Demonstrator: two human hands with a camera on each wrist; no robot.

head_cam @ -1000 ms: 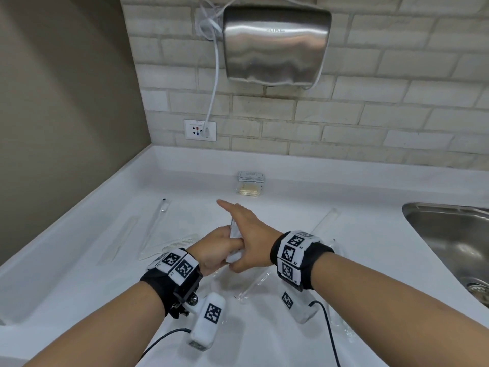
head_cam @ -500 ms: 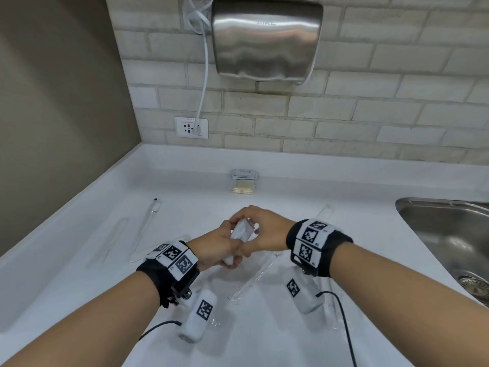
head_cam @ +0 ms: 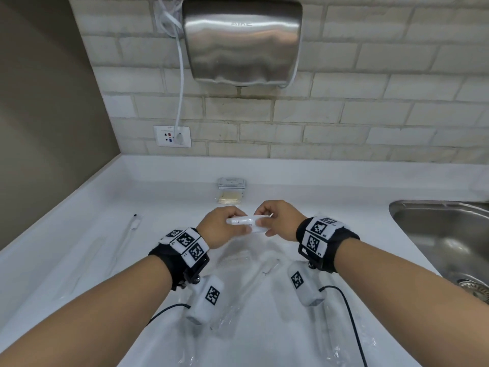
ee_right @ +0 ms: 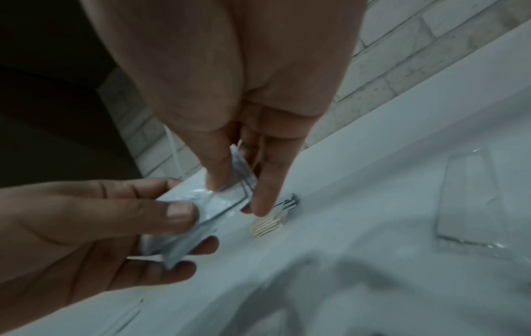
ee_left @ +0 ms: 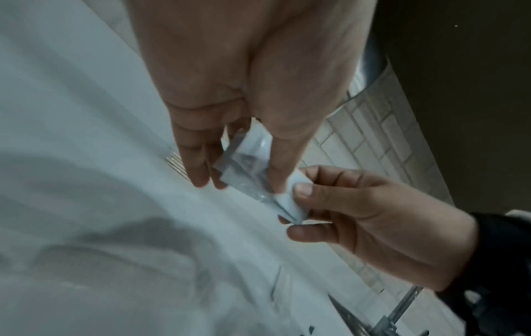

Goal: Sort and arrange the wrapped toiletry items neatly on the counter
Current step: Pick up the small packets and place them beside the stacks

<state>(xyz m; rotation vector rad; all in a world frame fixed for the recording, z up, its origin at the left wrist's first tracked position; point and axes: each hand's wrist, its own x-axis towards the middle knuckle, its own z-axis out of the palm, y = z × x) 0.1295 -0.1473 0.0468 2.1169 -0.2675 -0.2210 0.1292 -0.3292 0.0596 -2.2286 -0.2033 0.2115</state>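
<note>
A small white wrapped packet [head_cam: 247, 221] is held level above the white counter [head_cam: 79, 247], one end in each hand. My left hand [head_cam: 238, 227] pinches its left end between thumb and fingers. My right hand [head_cam: 264, 223] pinches the right end. In the left wrist view the packet [ee_left: 250, 168] sits between my left thumb and fingers, and the right hand [ee_left: 301, 204] grips its far end. In the right wrist view the packet [ee_right: 221, 204] spans from my right hand [ee_right: 238, 195] to my left hand [ee_right: 186, 231].
A stack of flat packets with a cotton-swab pack [head_cam: 231, 193] lies by the back wall. A wrapped toothbrush [head_cam: 132, 229] lies at the left. Clear-wrapped long items [head_cam: 251, 292] lie under my wrists. A steel sink [head_cam: 444, 234] is at the right, a hand dryer [head_cam: 242, 41] above.
The packet stood upright in my left hand with the right hand across it. Now it is turned level, my right hand has taken its right end, and both hands have moved apart.
</note>
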